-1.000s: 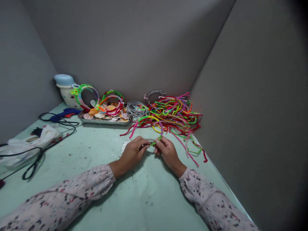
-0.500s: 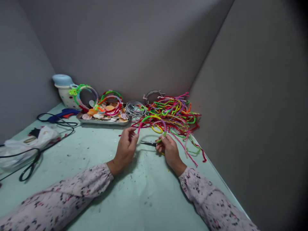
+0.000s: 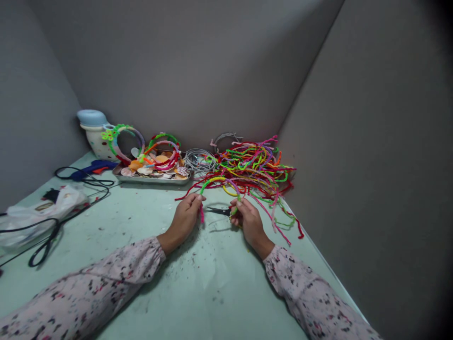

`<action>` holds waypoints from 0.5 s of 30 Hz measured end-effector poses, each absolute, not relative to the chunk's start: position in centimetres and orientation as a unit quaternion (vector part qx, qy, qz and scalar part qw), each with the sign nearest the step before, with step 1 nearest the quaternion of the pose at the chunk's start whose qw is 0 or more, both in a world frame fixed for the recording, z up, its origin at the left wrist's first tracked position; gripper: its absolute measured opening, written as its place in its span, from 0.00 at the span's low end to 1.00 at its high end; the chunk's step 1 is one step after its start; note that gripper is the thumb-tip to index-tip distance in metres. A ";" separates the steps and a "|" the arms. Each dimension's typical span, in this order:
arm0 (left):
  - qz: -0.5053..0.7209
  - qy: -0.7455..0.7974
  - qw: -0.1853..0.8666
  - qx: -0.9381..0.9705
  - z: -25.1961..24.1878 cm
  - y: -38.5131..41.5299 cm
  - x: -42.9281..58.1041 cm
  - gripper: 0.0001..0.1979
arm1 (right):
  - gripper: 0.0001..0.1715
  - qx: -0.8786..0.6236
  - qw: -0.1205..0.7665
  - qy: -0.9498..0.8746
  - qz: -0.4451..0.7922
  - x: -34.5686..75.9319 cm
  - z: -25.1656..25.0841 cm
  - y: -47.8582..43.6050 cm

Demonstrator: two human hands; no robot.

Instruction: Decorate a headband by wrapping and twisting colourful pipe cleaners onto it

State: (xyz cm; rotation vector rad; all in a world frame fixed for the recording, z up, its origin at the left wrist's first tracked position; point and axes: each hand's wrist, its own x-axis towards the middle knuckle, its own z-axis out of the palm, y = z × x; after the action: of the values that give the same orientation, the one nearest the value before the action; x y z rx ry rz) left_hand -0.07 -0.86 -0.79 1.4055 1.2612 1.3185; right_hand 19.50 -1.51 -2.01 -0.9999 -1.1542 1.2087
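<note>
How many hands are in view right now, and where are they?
2. The left hand pinches one end of the colourful hoop at mid-table; the right hand grips its other end, small scissors poking out beside it. No others show.

left hand (image 3: 184, 216): grip pinched, fingertips forward | right hand (image 3: 248, 220): grip curled closed, knuckles up

a multicoloured arch (image 3: 219, 179) of fuzzy wire is held upright over the green table (image 3: 212, 283), one end pinched by the left grip (image 3: 187, 213), the other by the right grip (image 3: 245, 218). small scissors (image 3: 216, 211) are seen between them, close to the right one. a heap of coloured wires (image 3: 258, 163) lies just behind, with a metal tray (image 3: 152, 180) to its left.
</note>
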 end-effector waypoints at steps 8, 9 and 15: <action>0.538 0.483 0.477 0.500 -0.7 -0.7 -0.1 0.17 | 0.20 -0.398 0.574 -0.480 0.531 19.7 -2.0 -1.3; 0.545 0.480 0.481 0.491 -0.7 -0.6 -0.1 0.17 | 0.20 -0.401 0.566 -0.486 0.531 19.6 -1.9 -1.3; 0.523 0.451 0.518 0.505 -0.6 -0.9 0.1 0.16 | 0.18 -0.446 0.520 -0.526 0.504 19.2 -1.3 -1.8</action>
State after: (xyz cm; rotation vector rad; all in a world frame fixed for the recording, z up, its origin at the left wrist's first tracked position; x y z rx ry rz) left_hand 0.06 -0.91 -0.59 1.2116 1.0825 1.2559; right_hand 19.20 -1.75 -1.26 -1.0703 -1.2614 1.2088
